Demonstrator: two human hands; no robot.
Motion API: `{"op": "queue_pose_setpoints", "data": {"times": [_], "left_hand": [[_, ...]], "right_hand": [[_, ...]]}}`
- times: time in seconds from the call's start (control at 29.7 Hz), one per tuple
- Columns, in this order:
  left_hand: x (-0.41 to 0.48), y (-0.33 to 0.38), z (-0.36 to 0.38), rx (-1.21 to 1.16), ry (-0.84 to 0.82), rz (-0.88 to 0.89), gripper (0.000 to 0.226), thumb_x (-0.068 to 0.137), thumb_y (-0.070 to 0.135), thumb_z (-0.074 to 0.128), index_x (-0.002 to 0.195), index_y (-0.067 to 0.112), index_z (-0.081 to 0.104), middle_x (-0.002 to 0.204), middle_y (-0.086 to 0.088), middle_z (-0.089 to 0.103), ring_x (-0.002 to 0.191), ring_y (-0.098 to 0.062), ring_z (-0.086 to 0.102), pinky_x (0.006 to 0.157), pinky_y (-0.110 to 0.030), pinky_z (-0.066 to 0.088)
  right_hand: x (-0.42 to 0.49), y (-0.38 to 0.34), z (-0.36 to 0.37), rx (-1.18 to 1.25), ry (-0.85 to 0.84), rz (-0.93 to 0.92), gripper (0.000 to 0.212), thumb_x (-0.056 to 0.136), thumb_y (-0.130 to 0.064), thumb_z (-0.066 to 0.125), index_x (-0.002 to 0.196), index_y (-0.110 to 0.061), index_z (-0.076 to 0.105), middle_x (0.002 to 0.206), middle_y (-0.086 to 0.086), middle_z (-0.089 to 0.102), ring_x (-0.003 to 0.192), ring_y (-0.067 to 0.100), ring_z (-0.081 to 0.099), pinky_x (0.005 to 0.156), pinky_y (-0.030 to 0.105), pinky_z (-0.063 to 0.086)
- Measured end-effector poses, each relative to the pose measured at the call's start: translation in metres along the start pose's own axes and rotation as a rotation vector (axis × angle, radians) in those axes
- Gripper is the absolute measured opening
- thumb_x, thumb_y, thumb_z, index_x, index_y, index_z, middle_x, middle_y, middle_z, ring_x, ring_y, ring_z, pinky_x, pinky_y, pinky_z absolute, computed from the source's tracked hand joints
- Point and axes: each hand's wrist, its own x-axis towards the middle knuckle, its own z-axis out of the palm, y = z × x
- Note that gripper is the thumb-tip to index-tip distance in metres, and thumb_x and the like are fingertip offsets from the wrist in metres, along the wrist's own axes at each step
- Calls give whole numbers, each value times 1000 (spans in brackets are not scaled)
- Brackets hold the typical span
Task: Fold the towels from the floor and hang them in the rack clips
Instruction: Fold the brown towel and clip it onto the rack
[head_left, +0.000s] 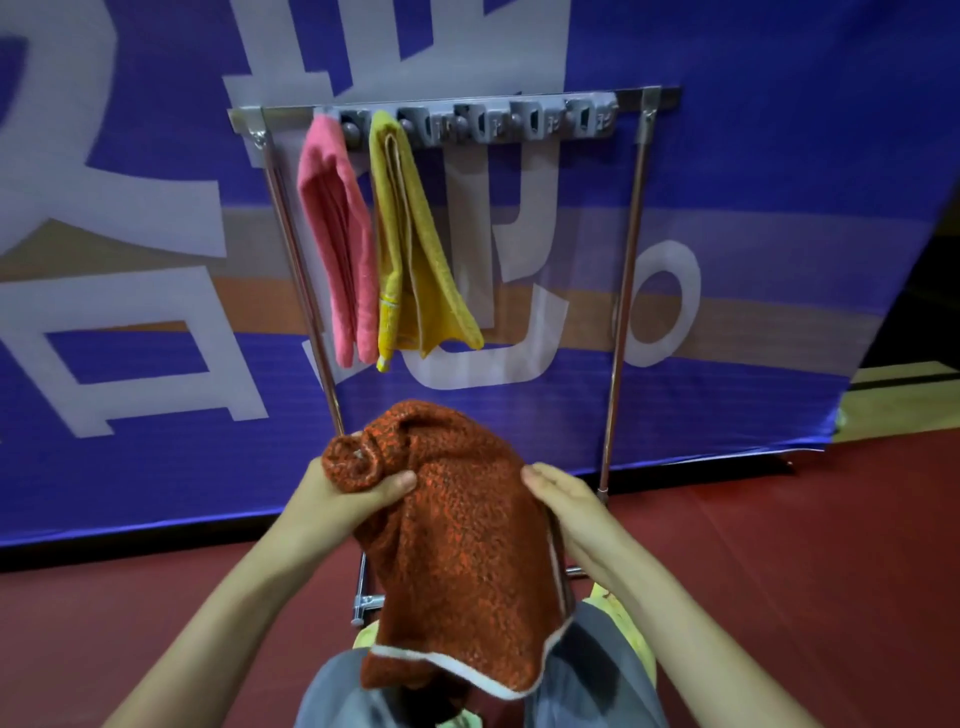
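An orange-brown towel (457, 561) with a pale edge hangs in front of me, bunched at its top left. My left hand (337, 504) grips that bunched corner, thumb on top. My right hand (566, 509) holds the towel's right edge, fingers behind the cloth and thumb in front. Ahead stands the metal rack (626, 270) with a grey clip bar (519, 124) along its top. A pink towel (337, 239) hangs folded from the leftmost clip. A yellow towel (410, 244) hangs from the clip beside it. Several clips to the right hold nothing.
A blue banner (753, 171) with large white characters hangs behind the rack. The floor (805, 561) is dark red. My grey trouser legs (592, 670) and the rack's lower crossbar (363, 603) lie below the towel. Yellow-green cloth (628, 623) shows by my right knee.
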Motion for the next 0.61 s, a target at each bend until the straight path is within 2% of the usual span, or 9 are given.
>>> {"op": "queue_pose_setpoints", "data": {"times": [0.07, 0.1, 0.2, 0.27, 0.34, 0.4, 0.47, 0.54, 0.61], "left_hand": [[-3, -5, -6, 19, -149, -81, 88, 21, 40, 90, 101, 21, 58, 83, 9, 74, 79, -5, 68, 65, -15, 53], [-5, -6, -6, 15, -242, -140, 98, 18, 44, 90, 106, 25, 54, 87, 7, 73, 81, -5, 68, 66, -15, 52], [-7, 5, 7, 26, -449, -246, 105, 25, 52, 87, 119, 33, 44, 110, 3, 65, 94, -1, 65, 73, -13, 50], [-5, 13, 21, 4, -484, -213, 94, 37, 46, 88, 119, 30, 44, 110, 11, 65, 98, 5, 62, 74, -10, 48], [-2, 19, 34, 10, -470, -129, 64, 60, 21, 82, 115, 25, 48, 100, 12, 68, 94, 5, 63, 74, -9, 48], [0, 25, 41, 73, -425, -89, 37, 74, 5, 70, 106, 17, 56, 88, 9, 71, 84, 3, 65, 71, -10, 48], [2, 25, 43, 102, -366, -48, 19, 77, 0, 65, 91, 13, 64, 73, 11, 73, 74, 1, 66, 66, -10, 49], [3, 23, 42, 91, -274, 25, 16, 76, -2, 64, 85, 11, 67, 69, 10, 72, 72, -2, 66, 67, -12, 51], [3, 20, 41, 76, -210, 77, 17, 76, -3, 64, 82, 12, 68, 68, 10, 72, 71, -3, 65, 68, -13, 51]], "right_hand": [[-1, -12, 1, 6, 37, -94, 23, 89, -18, 49, 69, -17, 60, 68, -5, 60, 65, 4, 53, 67, 20, 41], [-1, -19, 3, -35, 38, -145, 25, 89, -17, 49, 67, -18, 61, 66, -9, 60, 65, 1, 53, 68, 19, 41], [-5, -50, 18, -266, -47, -297, 27, 88, -12, 53, 64, -23, 61, 56, -17, 61, 60, -8, 51, 64, 10, 40], [-7, -67, 27, -380, -141, -367, 26, 86, -10, 55, 65, -25, 60, 56, -20, 61, 60, -10, 52, 64, 5, 39], [-11, -82, 35, -429, -235, -398, 25, 85, -11, 56, 66, -26, 61, 58, -21, 63, 62, -10, 54, 66, 5, 40], [-12, -92, 39, -482, -289, -414, 24, 84, -11, 58, 67, -27, 63, 61, -21, 64, 64, -9, 56, 67, 6, 41], [-11, -94, 36, -518, -264, -418, 22, 84, -12, 59, 69, -27, 63, 63, -20, 65, 67, -10, 56, 69, 6, 41], [-10, -85, 27, -501, -196, -366, 15, 86, -16, 56, 79, -26, 64, 75, -18, 65, 76, -11, 57, 74, 5, 41], [-9, -62, 14, -422, -92, -170, 19, 90, -27, 48, 100, -22, 64, 98, -12, 64, 94, -4, 57, 84, 9, 42]]}}
